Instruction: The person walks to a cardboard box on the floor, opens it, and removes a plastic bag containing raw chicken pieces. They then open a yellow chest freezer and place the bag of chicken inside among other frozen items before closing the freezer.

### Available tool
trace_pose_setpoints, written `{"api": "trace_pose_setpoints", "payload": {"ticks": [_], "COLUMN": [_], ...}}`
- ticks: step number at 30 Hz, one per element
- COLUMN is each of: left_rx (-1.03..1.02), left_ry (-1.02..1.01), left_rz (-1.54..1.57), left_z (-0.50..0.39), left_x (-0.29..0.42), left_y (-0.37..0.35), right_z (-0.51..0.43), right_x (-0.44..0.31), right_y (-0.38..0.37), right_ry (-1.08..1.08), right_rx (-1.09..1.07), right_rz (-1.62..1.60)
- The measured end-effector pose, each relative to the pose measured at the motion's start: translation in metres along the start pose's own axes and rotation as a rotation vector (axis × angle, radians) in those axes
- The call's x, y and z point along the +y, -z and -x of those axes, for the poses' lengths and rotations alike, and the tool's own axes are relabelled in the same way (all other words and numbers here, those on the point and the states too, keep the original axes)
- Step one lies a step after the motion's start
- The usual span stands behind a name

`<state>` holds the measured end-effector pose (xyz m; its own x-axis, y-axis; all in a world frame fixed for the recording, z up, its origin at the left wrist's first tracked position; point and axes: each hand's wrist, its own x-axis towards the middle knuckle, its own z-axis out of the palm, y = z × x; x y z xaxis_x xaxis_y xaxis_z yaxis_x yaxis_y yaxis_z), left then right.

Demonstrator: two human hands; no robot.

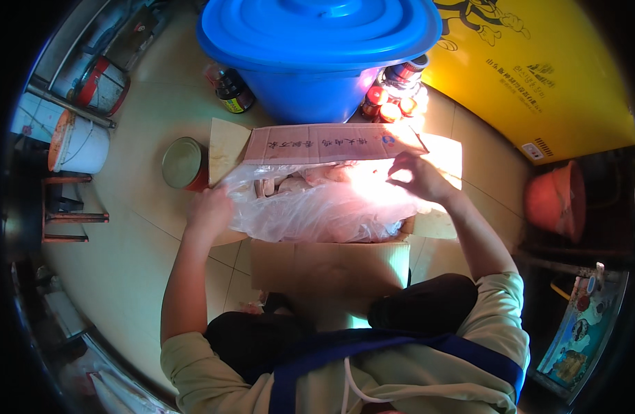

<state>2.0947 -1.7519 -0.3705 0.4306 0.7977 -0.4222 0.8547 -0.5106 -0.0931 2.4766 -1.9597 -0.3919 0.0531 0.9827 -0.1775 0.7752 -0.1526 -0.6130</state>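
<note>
An open cardboard box (327,266) sits on the floor between my knees, its flaps folded outward. Inside, a clear plastic bag (296,217) lines it and holds pale pink pieces of raw meat (294,185), possibly poultry. My left hand (212,209), a little blurred, grips the bag's edge at the box's left side. At the right side, my right hand (418,176) has its thumb and fingers bent towards each other over the bag. Strong glare there hides whether film is pinched between them.
A lidded blue plastic tub (307,95) stands just beyond the box. Beside it are a dark bottle (233,93) and several red-lidded jars (390,111). A large can (183,163) is left of the box. A yellow chest freezer (534,88) and red bucket (552,199) stand right.
</note>
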Motion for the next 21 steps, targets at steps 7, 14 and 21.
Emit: {"api": "trace_pose_setpoints", "payload": {"ticks": [7,14,21], "left_rx": [0.087,0.134,0.267], "left_ry": [0.012,0.106,0.042], "left_rz": [0.068,0.092,0.083], "left_z": [-0.012,-0.017,-0.017], "left_x": [-0.019,-0.039,-0.041], "left_y": [0.004,-0.013,-0.024], "right_z": [0.043,0.012,-0.058], "right_x": [-0.017,-0.001,-0.003], "right_y": [-0.057,-0.045,-0.073], "right_ry": [-0.111,0.076,0.193], "right_rx": [-1.131,-1.220,0.000], "right_rz": [0.516,0.200,0.666]}}
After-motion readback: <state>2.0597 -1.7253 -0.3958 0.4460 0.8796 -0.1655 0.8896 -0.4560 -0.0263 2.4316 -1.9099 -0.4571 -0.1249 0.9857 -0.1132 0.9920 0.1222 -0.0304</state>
